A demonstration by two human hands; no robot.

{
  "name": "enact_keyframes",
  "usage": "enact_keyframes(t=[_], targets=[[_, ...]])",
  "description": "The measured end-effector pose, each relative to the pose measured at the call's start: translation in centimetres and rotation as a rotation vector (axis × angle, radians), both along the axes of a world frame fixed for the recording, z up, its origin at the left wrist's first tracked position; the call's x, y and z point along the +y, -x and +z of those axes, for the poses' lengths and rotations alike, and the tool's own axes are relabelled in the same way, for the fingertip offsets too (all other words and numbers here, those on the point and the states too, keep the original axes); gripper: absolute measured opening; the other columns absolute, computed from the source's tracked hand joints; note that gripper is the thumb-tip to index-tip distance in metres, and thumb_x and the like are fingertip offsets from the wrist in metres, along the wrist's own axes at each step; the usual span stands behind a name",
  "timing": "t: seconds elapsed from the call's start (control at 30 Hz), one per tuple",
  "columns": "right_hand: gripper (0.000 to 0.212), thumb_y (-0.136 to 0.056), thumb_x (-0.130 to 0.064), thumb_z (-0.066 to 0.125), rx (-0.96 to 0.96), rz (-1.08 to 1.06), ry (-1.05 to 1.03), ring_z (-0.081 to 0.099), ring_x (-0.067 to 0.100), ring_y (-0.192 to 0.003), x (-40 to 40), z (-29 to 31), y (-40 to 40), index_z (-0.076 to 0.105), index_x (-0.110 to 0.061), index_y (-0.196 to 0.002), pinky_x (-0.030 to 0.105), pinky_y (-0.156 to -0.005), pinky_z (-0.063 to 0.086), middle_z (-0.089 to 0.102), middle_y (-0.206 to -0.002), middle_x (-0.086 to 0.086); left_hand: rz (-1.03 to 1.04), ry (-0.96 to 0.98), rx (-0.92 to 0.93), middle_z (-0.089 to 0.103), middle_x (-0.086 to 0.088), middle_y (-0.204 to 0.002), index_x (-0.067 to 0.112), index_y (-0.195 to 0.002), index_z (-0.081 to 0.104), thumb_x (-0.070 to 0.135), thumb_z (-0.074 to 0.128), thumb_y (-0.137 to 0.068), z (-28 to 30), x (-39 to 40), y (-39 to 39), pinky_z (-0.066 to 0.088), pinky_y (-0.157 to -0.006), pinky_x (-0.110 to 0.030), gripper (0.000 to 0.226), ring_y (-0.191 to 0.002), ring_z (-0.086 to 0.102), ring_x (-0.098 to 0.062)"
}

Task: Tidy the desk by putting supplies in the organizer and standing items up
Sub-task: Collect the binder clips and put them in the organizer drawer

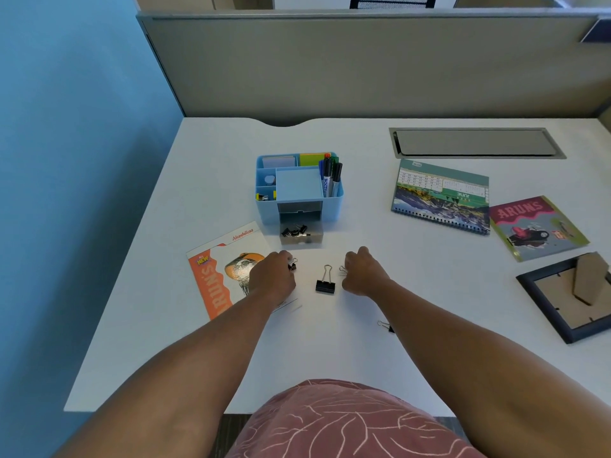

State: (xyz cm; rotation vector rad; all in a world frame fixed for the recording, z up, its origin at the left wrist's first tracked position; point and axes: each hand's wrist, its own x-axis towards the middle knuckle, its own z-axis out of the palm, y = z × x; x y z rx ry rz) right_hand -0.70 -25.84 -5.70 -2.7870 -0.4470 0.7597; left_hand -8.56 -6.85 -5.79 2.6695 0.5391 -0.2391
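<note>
Fingers of the left hand (pixel 272 276) curl round a small black binder clip (pixel 292 264) whose wire loops poke out past the knuckles; those of the right hand (pixel 362 272) are curled too, with a wire loop (pixel 343 269) showing at their tips, seemingly another clip pinched there. Between both hands a larger binder clip (pixel 325 281) sits on the white bench (pixel 413 292), untouched, and one more small clip (pixel 386 325) lies beside the right forearm. Just beyond the hands, the clear drawer (pixel 301 234) pulled out of the blue organizer (pixel 299 186) already holds several clips.

Judging by this, the clip-gathering step is under way. The next move calls for carrying both handfuls forward over the drawer and letting go, then returning for the two loose clips.

Further out, a flyer (pixel 218 276) lies under the left wrist, while a desk calendar (pixel 441 198), a card (pixel 537 228) and a picture frame (pixel 568 295) lie flat at the right, not yet stood up.
</note>
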Motion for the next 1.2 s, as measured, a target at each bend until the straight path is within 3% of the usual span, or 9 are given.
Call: enact_keyframes(t=[0.17,0.63,0.77,0.93,1.1,1.2], targets=[[0.03,-0.083,-0.007,0.055,-0.016,-0.011,-0.047,0.056,0.027,-0.101,0.1,0.0,-0.3,0.053,-0.008,-0.114,0.032,-0.081,0.05,0.046,-0.115,0.01,0.012,-0.014,0.014,0.063,-0.002,-0.119,0.021,-0.122,0.061,0.021,0.059,-0.094,0.3,0.1,-0.3,0.045,-0.074,-0.03,0.028,-0.104,0.061,-0.023],[0.016,-0.083,-0.008,0.055,0.02,-0.16,-0.204,0.06,0.024,-0.079,0.5,0.3,-0.5,0.064,-0.015,-0.094,0.022,-0.057,0.043,0.06,-0.1,0.009,-0.132,-0.063,-0.001,0.051,-0.002,-0.118,0.02,-0.115,0.061,0.034,0.059,-0.096,-0.3,0.5,-0.5,0.047,-0.073,-0.031,0.024,-0.099,0.059,-0.021],[0.01,-0.081,-0.011,0.064,0.026,-0.257,-0.302,0.067,0.023,-0.078,0.6,0.4,-0.5,0.068,-0.02,-0.083,0.029,-0.066,0.056,0.066,-0.089,0.006,-0.155,-0.048,-0.007,0.054,0.001,-0.117,0.021,-0.117,0.059,0.032,0.057,-0.097,-0.4,0.5,-0.7,0.045,-0.074,-0.03,0.023,-0.097,0.06,-0.02],[0.013,-0.082,-0.007,0.065,0.057,-0.299,-0.408,0.067,0.023,-0.081,0.6,0.3,-0.6,0.074,-0.015,-0.088,0.031,-0.072,0.056,0.068,-0.086,0.003,-0.18,-0.032,0.006,0.056,-0.001,-0.12,0.021,-0.122,0.054,0.026,0.057,-0.097,-0.3,0.5,-1.1,0.047,-0.077,-0.03,0.026,-0.101,0.061,-0.022],[0.019,-0.086,-0.003,0.062,0.119,-0.267,-0.48,0.069,0.023,-0.089,0.7,0.2,-0.5,0.074,-0.011,-0.098,0.035,-0.084,0.058,0.07,-0.097,0.005,-0.174,0.038,0.006,0.057,-0.003,-0.118,0.019,-0.118,0.058,0.022,0.059,-0.095,-0.6,0.8,-1.6,0.045,-0.083,-0.029,0.023,-0.106,0.059,-0.022],[0.018,-0.085,-0.004,0.063,0.124,-0.269,-0.495,0.067,0.02,-0.089,0.7,0.2,-0.4,0.073,-0.012,-0.099,0.03,-0.081,0.056,0.068,-0.094,0.001,-0.166,0.064,0.023,0.061,-0.003,-0.117,0.019,-0.118,0.061,0.021,0.061,-0.092,-0.5,1.1,-1.9,0.044,-0.081,-0.027,0.025,-0.106,0.059,-0.022]])
